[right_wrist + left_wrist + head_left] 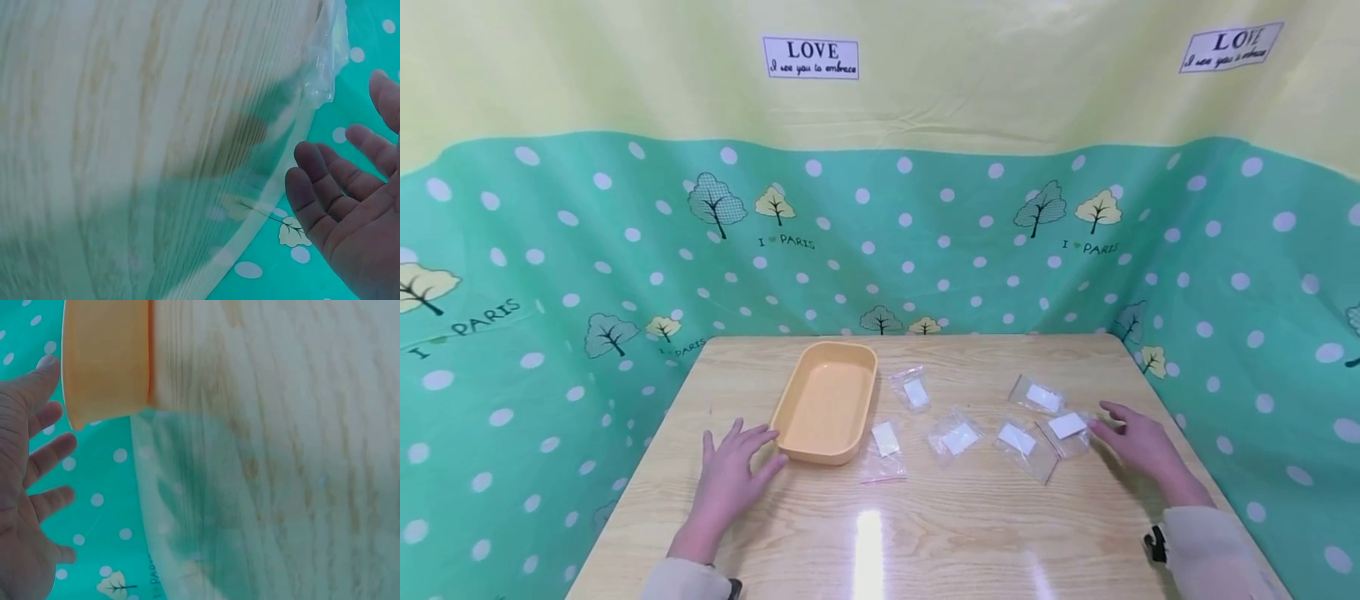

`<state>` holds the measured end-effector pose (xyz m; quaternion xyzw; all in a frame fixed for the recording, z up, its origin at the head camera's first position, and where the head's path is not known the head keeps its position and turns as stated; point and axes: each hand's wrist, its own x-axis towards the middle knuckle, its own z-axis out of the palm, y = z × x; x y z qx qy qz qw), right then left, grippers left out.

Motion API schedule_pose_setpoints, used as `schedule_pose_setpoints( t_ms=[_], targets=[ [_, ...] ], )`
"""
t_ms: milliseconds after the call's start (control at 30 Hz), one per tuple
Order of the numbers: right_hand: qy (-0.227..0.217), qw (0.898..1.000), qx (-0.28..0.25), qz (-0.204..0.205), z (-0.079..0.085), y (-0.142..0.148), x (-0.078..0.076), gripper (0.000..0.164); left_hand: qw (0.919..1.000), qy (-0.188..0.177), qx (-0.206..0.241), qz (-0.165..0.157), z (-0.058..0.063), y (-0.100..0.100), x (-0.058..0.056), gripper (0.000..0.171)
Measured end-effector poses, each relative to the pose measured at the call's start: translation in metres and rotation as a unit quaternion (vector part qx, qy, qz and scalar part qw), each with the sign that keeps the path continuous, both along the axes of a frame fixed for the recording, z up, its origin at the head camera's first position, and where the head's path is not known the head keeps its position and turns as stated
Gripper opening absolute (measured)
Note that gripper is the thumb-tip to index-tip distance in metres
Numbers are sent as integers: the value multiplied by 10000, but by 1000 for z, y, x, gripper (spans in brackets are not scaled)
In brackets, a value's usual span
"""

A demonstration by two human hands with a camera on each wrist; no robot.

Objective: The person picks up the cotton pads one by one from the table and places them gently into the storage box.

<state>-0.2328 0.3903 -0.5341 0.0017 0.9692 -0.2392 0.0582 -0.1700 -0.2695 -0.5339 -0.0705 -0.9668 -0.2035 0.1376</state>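
Orange tray [827, 407], long axis near-to-far

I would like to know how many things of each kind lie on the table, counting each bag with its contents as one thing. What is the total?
Clear bags, each with a white piece inside: 6
Orange tray: 1
Total: 7

Remote feed from my end: I've got both arms [700, 527] stretched forward, left hand [733, 475] fanned, thumb [769, 472] well apart. My right hand [1138, 437] angles inward, fingers [322, 175] slightly bent. Pale sleeves [1213, 550] stop around the wrists [1187, 492].
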Motion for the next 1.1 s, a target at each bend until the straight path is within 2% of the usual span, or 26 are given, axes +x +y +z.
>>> schedule_pose_setpoints(
  t_ms=[200, 467, 633, 767, 900, 1100],
  targets=[
    [-103, 9999, -17, -16, -3, -1, -2, 81, 9998, -63, -130, -131, -3, 1, 0, 51],
    [-118, 9992, -293, 224, -6, -8, 0, 67, 9993, -107, -300, -210, -5, 6, 3, 51],
    [61, 9979, -382, 512, -11, -10, 0, 58, 9994, -113, -256, -183, -6, 9, 7, 51],
    [160, 9979, -274, 566, -14, -10, 0, 59, 9996, -121, -219, -164, -5, 13, 11, 52],
    [106, 9985, -150, 517, -13, -11, 0, 59, 9998, -74, -201, -34, -3, 17, 12, 49],
    [-48, 9991, -58, 427, -14, -16, -2, 58, 9987, 205, -206, 426, -7, 27, 7, 40]
  ],
)
